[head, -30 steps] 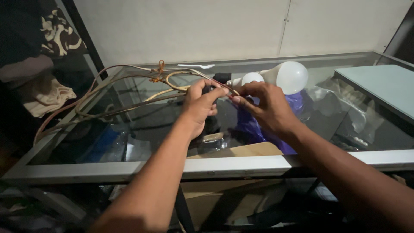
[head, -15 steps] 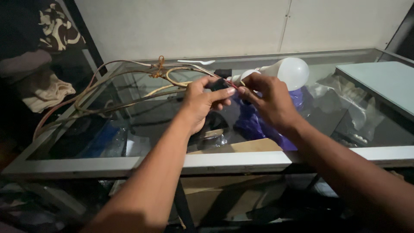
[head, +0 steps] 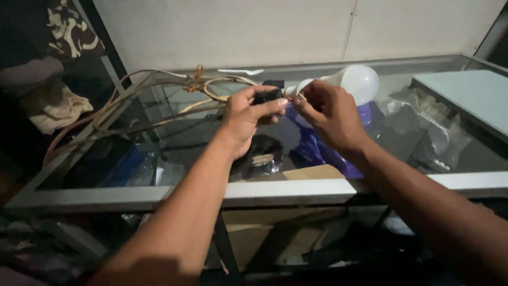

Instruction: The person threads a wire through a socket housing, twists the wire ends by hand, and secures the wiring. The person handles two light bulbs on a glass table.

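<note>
Above a glass counter top (head: 159,132) my left hand (head: 248,114) pinches a small black lamp holder (head: 267,95) between thumb and fingers. Tan and reddish wires (head: 159,87) run from it to the left across the glass, tied in a knot near the back edge. My right hand (head: 328,114) meets the left one at the holder, its fingertips closed on a thin reddish wire end. A white bulb (head: 357,82) lies just behind my right hand; whether it sits in the holder is hidden by the fingers.
A blue plastic bag (head: 317,148) and clear plastic wrapping (head: 423,122) show under the glass. A white plastic spoon (head: 241,71) lies at the back edge. A pale flat panel (head: 465,95) rests at right. Cloth (head: 50,103) is piled at far left.
Both hands stayed together at the holder and shifted slightly. The view moved a little closer and to the right.
</note>
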